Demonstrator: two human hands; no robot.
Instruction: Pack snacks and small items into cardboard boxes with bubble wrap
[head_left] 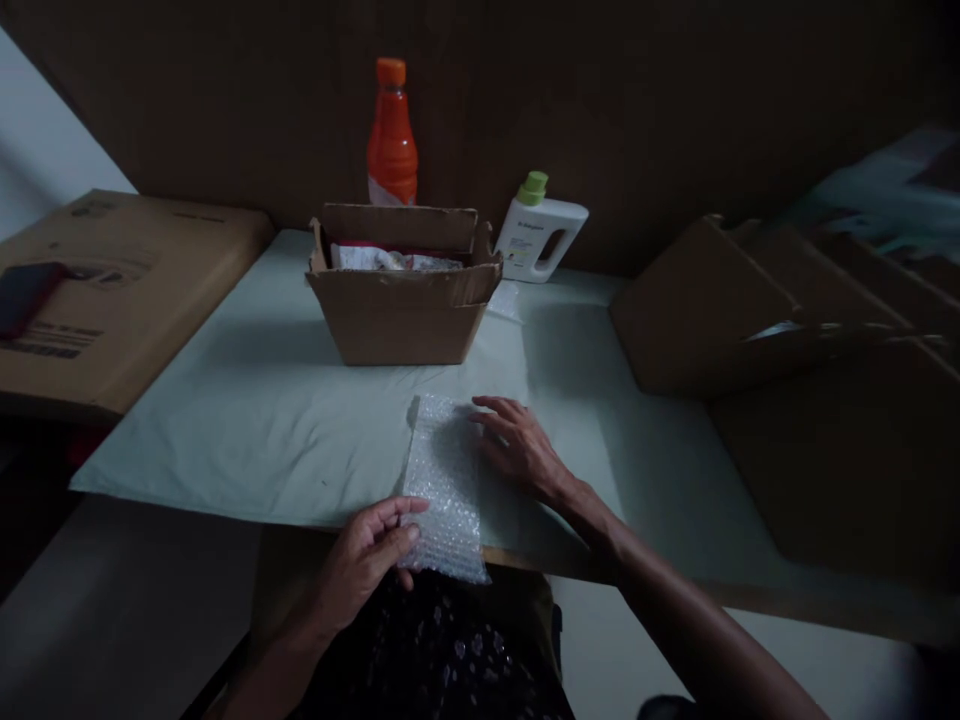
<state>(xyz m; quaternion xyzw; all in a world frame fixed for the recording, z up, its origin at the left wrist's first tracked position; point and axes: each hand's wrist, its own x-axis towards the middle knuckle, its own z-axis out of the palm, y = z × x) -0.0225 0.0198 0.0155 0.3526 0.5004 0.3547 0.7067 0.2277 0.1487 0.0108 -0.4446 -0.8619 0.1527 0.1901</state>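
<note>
A strip of clear bubble wrap point(444, 470) lies at the front of the table, its near end hanging a little over the edge. My left hand point(371, 548) pinches its lower left side between thumb and fingers. Along the upper right side of the wrap is my right hand point(521, 445), with fingers apart and slightly bent; the fingertips reach its edge, and I cannot tell whether they touch it. Beyond the wrap stands an open cardboard box point(405, 315) with silvery and red packets point(397, 258) inside.
Behind the box stands an orange bottle point(391, 140); right of it is a white jug with a green cap point(544, 235). A small clear plastic piece point(506, 300) lies beside the box. Large open cartons point(697, 310) fill the right. On the left, a flat carton point(150, 280) carries a dark object point(28, 298).
</note>
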